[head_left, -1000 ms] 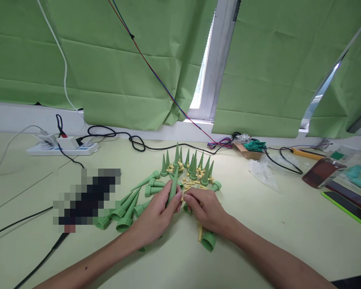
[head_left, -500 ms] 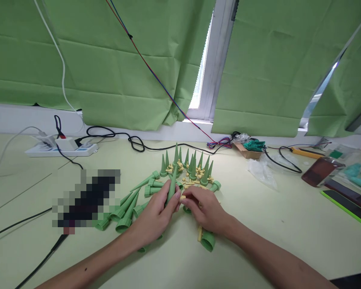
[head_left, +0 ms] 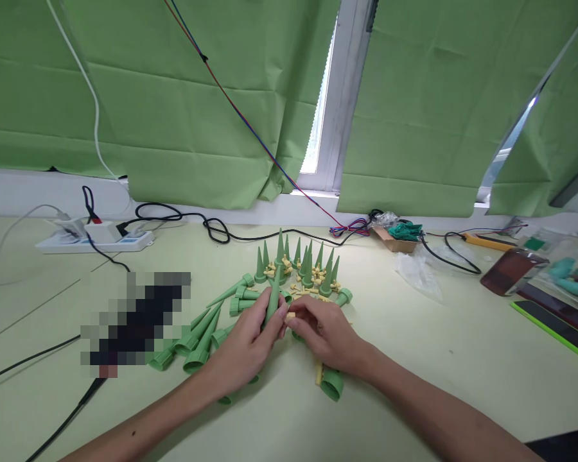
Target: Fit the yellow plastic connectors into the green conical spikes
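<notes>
My left hand (head_left: 251, 337) is closed around a green plastic watering spike (head_left: 274, 296), whose tip points up and away from me. Close against it, my right hand (head_left: 336, 330) pinches a small yellow plastic valve (head_left: 290, 316) at the spike's cap end. Fingers cover the joint, so I cannot tell whether the two pieces are fitted together. Behind my hands stand several upright green spikes (head_left: 307, 269) with yellow valves (head_left: 313, 290) among them. More green spikes (head_left: 203, 346) lie on their sides to the left, and another green spike (head_left: 332, 385) lies below my right wrist.
A blurred dark object (head_left: 137, 324) lies on the table at left. Behind it is a white power strip (head_left: 125, 242) with black cables. To the right are a small cardboard box (head_left: 395, 240), a plastic bag (head_left: 417, 273), a reddish-brown bottle (head_left: 513, 271) and a green-edged phone (head_left: 556, 330).
Both hands keep nearly the same grip, with the yellow valve still at the spike's cap end. The view has shifted slightly. What looks like another person's fingers now shows at the right edge.
</notes>
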Demonstrator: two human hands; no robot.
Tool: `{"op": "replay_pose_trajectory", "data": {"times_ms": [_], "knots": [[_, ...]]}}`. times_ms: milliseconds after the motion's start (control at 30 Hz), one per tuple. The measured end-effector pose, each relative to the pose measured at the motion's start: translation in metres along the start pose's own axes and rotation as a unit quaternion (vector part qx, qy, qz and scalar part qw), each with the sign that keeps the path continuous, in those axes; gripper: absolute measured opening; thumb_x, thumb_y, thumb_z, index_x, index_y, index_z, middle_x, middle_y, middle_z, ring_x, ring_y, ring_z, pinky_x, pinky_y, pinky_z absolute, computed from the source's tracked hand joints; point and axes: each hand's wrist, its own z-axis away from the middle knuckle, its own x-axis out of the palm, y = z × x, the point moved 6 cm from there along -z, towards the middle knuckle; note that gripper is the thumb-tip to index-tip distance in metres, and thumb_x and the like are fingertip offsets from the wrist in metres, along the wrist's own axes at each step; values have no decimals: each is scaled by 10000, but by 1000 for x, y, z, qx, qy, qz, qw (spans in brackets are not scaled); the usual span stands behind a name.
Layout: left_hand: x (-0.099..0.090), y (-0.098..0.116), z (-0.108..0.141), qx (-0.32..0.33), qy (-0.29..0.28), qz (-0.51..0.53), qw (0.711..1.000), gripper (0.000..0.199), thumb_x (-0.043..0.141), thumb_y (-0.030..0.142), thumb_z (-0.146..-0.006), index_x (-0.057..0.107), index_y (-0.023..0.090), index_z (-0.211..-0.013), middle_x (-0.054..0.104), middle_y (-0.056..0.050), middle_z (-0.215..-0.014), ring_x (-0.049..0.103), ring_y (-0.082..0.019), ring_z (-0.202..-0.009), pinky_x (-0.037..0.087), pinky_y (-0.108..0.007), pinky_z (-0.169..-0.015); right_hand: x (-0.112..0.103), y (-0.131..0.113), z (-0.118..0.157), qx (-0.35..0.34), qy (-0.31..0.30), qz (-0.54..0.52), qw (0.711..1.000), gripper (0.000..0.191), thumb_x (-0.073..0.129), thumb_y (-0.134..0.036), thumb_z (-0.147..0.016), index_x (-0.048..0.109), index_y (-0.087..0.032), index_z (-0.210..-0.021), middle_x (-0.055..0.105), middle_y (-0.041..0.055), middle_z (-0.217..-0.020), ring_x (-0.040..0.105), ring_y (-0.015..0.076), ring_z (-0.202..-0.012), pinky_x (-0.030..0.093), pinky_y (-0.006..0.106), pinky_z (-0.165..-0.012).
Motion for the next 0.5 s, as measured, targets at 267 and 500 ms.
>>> {"op": "replay_pose_trajectory", "data": {"times_ms": [267,500], "knots": [[0,-2,0,1,-3,-7,1000,294,377,507,-978,452,223,-952,451,48,-728,401,-108,-643,377,-229,-613,0,-2,0,-20,4,1,1000,113,470,-248,-978,559,-186,-947,583,5,-777,509,124,-670,397,237,-631],[1,3,1,13,-16,-27,999,299,352,489,-990,447,218,-906,435,45,-719,390,-119,-647,375,-237,-607,3,-1,-2,-26,-23,47,998,307,376,-270,-1011,542,-183,-767,503,-12,-647,448,122,-590,354,251,-604]]}}
